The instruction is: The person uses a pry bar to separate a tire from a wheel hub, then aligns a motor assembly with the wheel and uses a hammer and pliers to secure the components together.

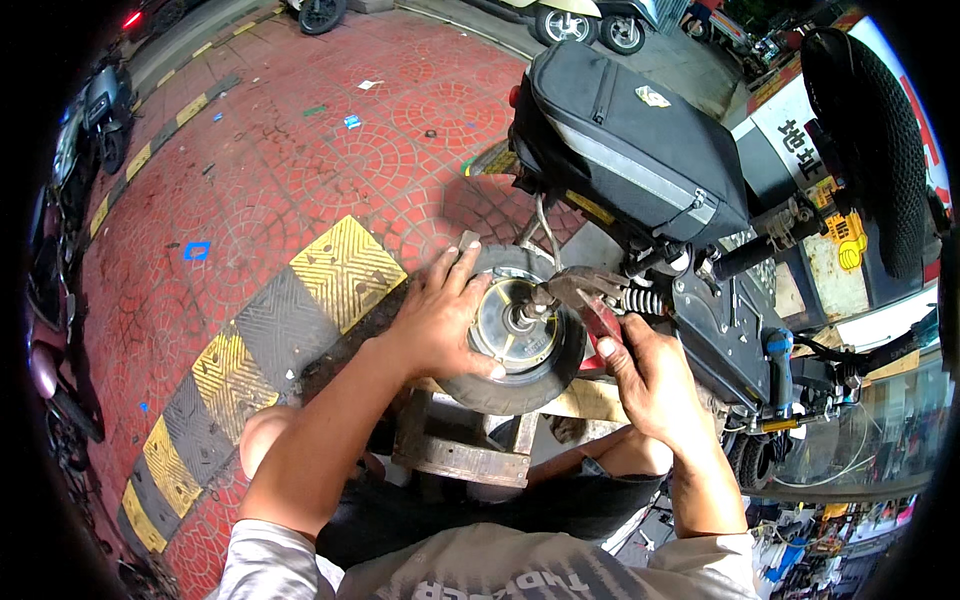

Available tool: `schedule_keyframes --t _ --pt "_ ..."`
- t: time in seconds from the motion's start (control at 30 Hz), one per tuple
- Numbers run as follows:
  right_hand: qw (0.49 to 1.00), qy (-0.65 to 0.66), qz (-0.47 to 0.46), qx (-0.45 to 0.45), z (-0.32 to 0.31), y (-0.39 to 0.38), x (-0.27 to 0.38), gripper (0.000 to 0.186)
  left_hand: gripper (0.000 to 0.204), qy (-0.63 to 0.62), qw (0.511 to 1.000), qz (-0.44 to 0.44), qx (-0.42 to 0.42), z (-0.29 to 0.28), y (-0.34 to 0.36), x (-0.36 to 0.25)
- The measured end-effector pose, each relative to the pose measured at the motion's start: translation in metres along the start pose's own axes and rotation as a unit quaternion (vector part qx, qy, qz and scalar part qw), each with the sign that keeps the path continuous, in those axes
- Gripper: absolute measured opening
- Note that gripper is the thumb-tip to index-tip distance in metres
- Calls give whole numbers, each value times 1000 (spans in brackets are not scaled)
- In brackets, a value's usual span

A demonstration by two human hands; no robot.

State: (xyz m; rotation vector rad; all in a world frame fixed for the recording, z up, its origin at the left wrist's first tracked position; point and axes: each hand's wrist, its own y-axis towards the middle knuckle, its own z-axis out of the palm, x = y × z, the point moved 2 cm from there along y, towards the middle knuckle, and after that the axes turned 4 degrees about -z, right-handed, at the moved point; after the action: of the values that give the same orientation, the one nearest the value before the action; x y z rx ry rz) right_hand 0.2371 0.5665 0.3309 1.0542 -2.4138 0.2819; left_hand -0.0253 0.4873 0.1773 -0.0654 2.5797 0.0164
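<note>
A small scooter wheel [510, 345] with a black tyre and a metal hub lies flat in front of me, on or just above a small wooden stool [465, 457]. My left hand [440, 310] rests on the wheel's left side, fingers spread toward the far tyre edge and thumb on the near side. Closed round the red handle of a hammer [583, 288] is my right hand [648, 375]. The worn metal hammer head is at the axle [527, 313] in the hub's middle; whether it touches cannot be made out.
An electric scooter with a black bag [630, 140], a coil spring [645, 300] and a black deck [730, 330] stands close on the right. A blue power tool [780, 370] is beside the deck. A yellow-and-black kerb ramp [285, 315] crosses red paving on the left.
</note>
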Motion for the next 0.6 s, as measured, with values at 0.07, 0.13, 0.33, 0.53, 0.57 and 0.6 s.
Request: schedule_keyframes --t 0.07,0.13,0.33,0.53,0.57,0.6 --pt "1000 -12 -7 2 -2 2 2 31 129 -4 1000 12 1 1 2 3" --pt "999 -37 -23 4 -3 2 -1 31 128 -15 999 29 6 0 2 10" --pt "998 -47 -23 26 -7 7 1 30 114 -58 995 51 56 -8 5 23" --pt "998 -51 -23 27 -10 6 5 30 106 -78 993 61 60 -5 7 29" --pt "998 -45 -21 27 -10 6 5 30 106 -80 993 61 63 -6 8 30" --pt "999 -39 -19 27 -10 6 5 30 106 -82 992 61 67 -7 8 30"
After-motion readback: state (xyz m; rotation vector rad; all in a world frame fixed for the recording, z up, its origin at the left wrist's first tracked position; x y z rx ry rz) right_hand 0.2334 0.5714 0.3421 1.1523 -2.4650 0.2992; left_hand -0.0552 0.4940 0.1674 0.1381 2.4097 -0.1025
